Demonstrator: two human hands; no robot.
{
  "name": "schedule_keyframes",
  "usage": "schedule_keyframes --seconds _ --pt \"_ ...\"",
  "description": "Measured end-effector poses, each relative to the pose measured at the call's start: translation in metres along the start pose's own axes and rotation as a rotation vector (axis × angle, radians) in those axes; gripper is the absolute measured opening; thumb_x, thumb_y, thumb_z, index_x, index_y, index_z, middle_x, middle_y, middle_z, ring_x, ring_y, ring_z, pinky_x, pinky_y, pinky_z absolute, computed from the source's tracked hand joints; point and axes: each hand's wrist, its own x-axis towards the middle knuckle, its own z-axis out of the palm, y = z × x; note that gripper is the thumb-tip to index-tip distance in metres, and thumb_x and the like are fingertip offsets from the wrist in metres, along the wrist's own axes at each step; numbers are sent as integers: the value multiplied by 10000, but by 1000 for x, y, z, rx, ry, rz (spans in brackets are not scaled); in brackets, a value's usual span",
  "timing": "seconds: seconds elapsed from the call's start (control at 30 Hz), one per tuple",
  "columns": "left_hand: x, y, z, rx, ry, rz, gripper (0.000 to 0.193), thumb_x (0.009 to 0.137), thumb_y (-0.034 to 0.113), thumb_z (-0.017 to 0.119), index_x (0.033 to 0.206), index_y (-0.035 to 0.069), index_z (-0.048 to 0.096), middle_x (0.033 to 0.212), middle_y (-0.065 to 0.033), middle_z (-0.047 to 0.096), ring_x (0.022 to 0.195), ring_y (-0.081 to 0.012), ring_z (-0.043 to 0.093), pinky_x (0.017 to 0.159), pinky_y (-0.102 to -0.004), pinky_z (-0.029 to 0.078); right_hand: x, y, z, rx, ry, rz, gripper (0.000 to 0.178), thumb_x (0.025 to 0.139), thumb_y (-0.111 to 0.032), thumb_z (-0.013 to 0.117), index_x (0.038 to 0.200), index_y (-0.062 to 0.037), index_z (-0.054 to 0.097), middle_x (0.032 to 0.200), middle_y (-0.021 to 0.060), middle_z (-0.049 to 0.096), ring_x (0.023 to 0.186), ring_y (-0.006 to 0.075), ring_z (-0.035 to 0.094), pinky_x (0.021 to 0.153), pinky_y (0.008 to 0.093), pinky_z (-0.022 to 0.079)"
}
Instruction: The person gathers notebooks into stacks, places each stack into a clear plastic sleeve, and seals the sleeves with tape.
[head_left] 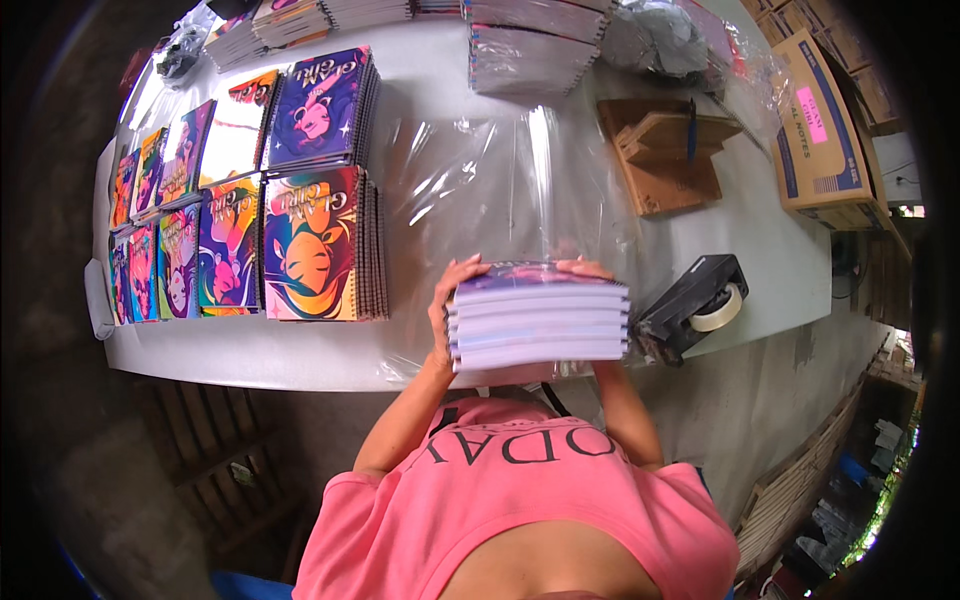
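A thick stack of spiral notebooks [540, 325] is between my hands at the near edge of the table, its white page edges toward me and a purple cover on top. My left hand [446, 300] is closed round the stack's left side, fingertips at the far top corner. With its fingers over the far top edge, my right hand [586, 268] grips the other side; most of it is hidden behind the pages. A clear plastic sheet [470, 190] is spread on the table beyond and around the stack.
A black tape dispenser [692, 308] stands right of the stack. Farther off are a wooden block stand [665, 160] and a cardboard box [828, 140]. Rows of colourful notebooks [312, 245] fill the left side. More stacked notebooks [530, 55] and a plastic bundle [655, 40] lie at the back.
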Motion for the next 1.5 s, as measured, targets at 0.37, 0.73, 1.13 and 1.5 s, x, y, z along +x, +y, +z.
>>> schedule_keyframes --seconds 0.37,0.73,1.13,1.5 --pt "100 76 -3 292 -164 -812 902 584 603 782 1157 -40 514 973 -200 667 880 -305 666 791 -365 516 86 -64 15 -567 -18 371 555 689 -355 818 1034 34 628 944 100 679 833 174 649 720 299 519" --pt "10 -3 -9 1353 -233 -249 616 903 374 496 1431 107 324 1461 -161 305 1395 -357 181 1068 -612 151 94 -15 -15 -287 17 885 531 666 -320 842 975 70 659 879 122 683 763 164 661 691 283 538" --pt "82 51 -71 58 -437 -831 1089 784 289 742 1479 229 -95 1151 -213 532 972 -302 597 797 -410 476 94 -13 -10 -250 68 838 499 622 -307 864 890 74 685 839 139 691 721 154 666 648 278 542" --pt "76 55 -77 -633 -158 -998 757 853 -6 590 1456 290 241 1096 -94 574 568 -32 468 498 -172 407 100 -13 6 -303 27 832 540 584 -329 878 894 71 689 866 146 690 742 168 669 682 292 546"
